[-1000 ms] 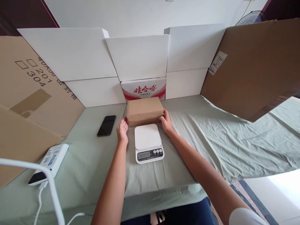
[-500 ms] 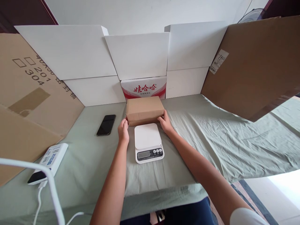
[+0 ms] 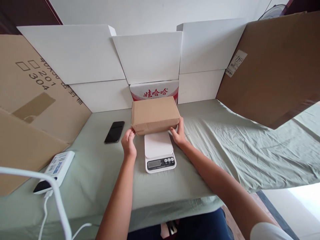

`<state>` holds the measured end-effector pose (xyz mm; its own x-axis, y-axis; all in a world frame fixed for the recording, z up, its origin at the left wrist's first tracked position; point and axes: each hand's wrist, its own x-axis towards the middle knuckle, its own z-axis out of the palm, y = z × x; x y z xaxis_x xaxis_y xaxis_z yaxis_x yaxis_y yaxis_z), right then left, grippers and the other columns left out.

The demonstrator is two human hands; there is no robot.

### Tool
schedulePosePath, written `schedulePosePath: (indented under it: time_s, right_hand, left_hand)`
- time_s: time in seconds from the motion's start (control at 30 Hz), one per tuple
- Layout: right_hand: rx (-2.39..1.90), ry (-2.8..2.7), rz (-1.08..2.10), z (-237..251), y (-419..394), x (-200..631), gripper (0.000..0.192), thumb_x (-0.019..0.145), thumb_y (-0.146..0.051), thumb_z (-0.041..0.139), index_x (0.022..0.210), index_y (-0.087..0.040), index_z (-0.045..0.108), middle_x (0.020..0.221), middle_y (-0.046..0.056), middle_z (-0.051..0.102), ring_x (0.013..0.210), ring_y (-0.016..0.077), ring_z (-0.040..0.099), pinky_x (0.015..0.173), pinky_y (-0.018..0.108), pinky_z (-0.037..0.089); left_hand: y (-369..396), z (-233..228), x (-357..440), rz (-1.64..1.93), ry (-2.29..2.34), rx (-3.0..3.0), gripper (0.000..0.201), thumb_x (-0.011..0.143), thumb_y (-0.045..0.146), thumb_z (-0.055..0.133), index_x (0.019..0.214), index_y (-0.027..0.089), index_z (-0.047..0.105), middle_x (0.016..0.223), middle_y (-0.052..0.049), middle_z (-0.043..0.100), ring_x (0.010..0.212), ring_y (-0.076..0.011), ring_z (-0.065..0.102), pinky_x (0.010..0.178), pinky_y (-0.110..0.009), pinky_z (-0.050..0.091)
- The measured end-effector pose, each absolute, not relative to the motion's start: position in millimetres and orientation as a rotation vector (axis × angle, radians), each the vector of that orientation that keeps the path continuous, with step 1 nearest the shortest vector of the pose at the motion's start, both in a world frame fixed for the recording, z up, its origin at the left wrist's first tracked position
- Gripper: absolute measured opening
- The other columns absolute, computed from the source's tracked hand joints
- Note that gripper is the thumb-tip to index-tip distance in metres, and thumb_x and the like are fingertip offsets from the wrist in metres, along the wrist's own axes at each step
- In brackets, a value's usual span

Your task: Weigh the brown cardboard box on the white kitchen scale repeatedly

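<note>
A closed brown cardboard box [image 3: 155,114] is held off the table, its near edge over the far end of a white kitchen scale [image 3: 159,151]. My left hand [image 3: 128,144] grips the box's lower left corner. My right hand [image 3: 179,134] grips its lower right corner. The scale lies on the pale green cloth [image 3: 225,150] with its display and buttons facing me; nothing rests on its platform.
A black phone [image 3: 114,132] lies left of the box. A white power bank [image 3: 55,166] with a cable sits at the near left. White boxes [image 3: 147,56] and a red-printed carton [image 3: 155,90] stand behind. Large brown cardboard sheets [image 3: 272,66] lean at both sides.
Both hands have lifted the brown box off the cloth and brought it toward me, so it now overhangs the scale's far edge.
</note>
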<state>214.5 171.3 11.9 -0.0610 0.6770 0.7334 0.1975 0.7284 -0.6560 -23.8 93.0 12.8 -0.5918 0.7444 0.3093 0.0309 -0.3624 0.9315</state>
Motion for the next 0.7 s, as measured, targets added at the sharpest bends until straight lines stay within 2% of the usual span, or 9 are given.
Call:
schedulePosePath:
  time_s: [0.2, 0.4, 0.7]
  right_hand:
    - [-0.700, -1.698, 0.558, 12.9, 146.6, 224.1, 0.073, 0.092, -0.070, 0.047, 0.147, -0.023, 0.039, 0.137, 0.015, 0.049, 0.130, 0.0341, 0.046, 0.111, 0.054, 0.042]
    - [-0.739, -1.758, 0.713, 14.1, 107.4, 245.6, 0.066, 0.093, -0.067, 0.048, 0.145, -0.027, 0.041, 0.138, 0.013, 0.048, 0.128, 0.0340, 0.046, 0.111, 0.055, 0.041]
    - [-0.780, -1.741, 0.787, 15.0, 81.5, 256.3, 0.066, 0.093, -0.065, 0.050, 0.147, -0.030, 0.037, 0.141, 0.013, 0.046, 0.132, 0.0338, 0.044, 0.109, 0.056, 0.044]
  left_hand:
    - [46.1, 15.2, -27.0, 1.931, 1.416, 0.997, 0.042, 0.084, 0.041, 0.062, 0.116, 0.017, 0.073, 0.120, -0.012, 0.074, 0.117, -0.0273, 0.068, 0.107, -0.044, 0.050]
    - [0.4, 6.0, -23.2, 1.865, 1.407, 1.011, 0.051, 0.086, 0.048, 0.063, 0.125, 0.015, 0.070, 0.129, -0.015, 0.070, 0.128, -0.0313, 0.063, 0.110, -0.046, 0.048]
    - [-12.0, -4.0, -21.9, 1.869, 1.408, 1.037, 0.056, 0.084, 0.052, 0.065, 0.126, 0.014, 0.071, 0.129, -0.017, 0.071, 0.128, -0.0338, 0.062, 0.111, -0.048, 0.047]
